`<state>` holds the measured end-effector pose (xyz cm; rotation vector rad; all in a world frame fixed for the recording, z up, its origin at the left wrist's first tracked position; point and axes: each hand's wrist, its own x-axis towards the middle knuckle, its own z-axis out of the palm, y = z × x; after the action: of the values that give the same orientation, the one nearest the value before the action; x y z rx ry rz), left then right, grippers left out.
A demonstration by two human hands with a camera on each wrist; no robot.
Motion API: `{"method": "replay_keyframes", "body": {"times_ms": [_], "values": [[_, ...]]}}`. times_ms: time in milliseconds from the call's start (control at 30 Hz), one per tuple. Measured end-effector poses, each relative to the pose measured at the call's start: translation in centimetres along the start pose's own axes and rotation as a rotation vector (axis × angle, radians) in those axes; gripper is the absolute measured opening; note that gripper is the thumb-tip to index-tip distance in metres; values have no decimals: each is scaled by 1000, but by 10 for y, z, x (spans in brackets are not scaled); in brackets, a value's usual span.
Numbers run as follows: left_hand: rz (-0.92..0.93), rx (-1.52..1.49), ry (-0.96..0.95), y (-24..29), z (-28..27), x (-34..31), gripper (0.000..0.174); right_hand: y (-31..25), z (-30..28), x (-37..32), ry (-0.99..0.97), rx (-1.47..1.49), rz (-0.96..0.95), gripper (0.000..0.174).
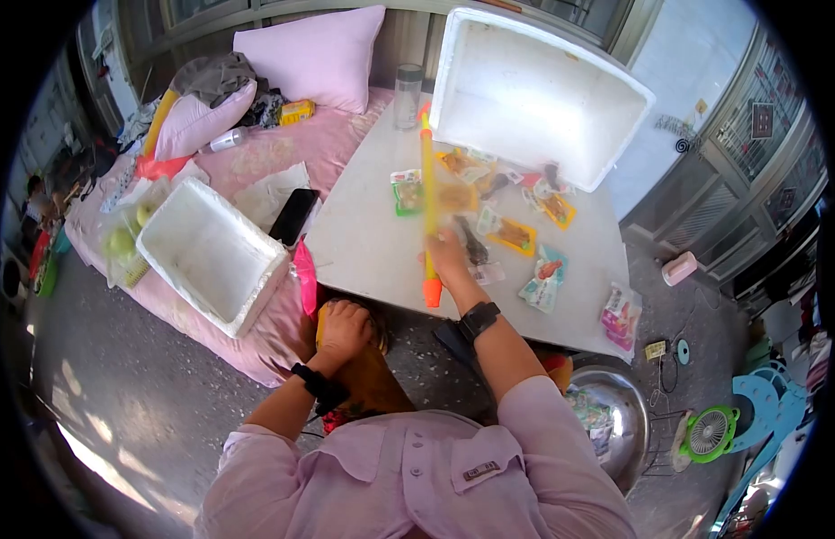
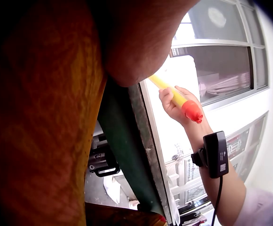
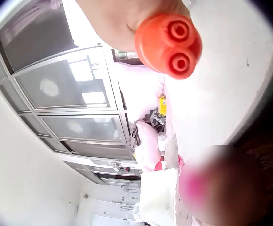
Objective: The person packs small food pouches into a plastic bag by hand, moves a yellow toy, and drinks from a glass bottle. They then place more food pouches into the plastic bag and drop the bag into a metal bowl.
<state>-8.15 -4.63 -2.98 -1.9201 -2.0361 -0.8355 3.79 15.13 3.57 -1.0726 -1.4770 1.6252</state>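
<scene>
1. Head view: the right hand [image 1: 449, 258] grips the tube [image 1: 429, 180], fingers curled round its near end; the left hand [image 1: 346, 329] rests on a knee [image 1: 373, 375], fingers loosely bent.
2. A careless swing could sweep packets [image 1: 510, 235] beside the right fingers or topple the jar [image 1: 408, 101] beyond.
3. One tube, one jar, one phone [image 1: 293, 216], two foam boxes [image 1: 206, 256] [image 1: 534, 103]; roughly ten packets, some overlapping.

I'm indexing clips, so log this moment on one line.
right hand: grips yellow tube with orange ends | left hand: rests on yellow-brown surface | white tabletop: small colourful plastic packets
</scene>
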Motion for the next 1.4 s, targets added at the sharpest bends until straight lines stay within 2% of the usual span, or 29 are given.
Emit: {"method": "replay_keyframes", "body": {"times_ms": [167,267,367,467,633,767,933,1167,1400], "values": [[20,-4,41,-4,3,-1,13,7,-15,44,-307,443,132,24],[18,9,40,-3,-1,0,13,-12,-29,24,-381,458,187,26],[18,33,38,-1,-4,0,11,-34,-33,-9,-257,416,193,27],[-59,90,-99,3,-5,1,10,-31,-51,-15,-244,344,227,27],[-27,60,-45,3,-2,2,9,-30,-69,-30,-181,295,311,25],[3,50,10,2,1,1,11,-11,-87,-38,-240,271,310,28],[9,29,20,2,0,0,10,-22,-97,-82,-212,198,331,34],[19,-13,76,8,-8,1,10,-17,-126,-128,-237,164,433,34],[20,22,51,4,5,-2,13,-8,-143,-169,-258,166,434,35]]}}
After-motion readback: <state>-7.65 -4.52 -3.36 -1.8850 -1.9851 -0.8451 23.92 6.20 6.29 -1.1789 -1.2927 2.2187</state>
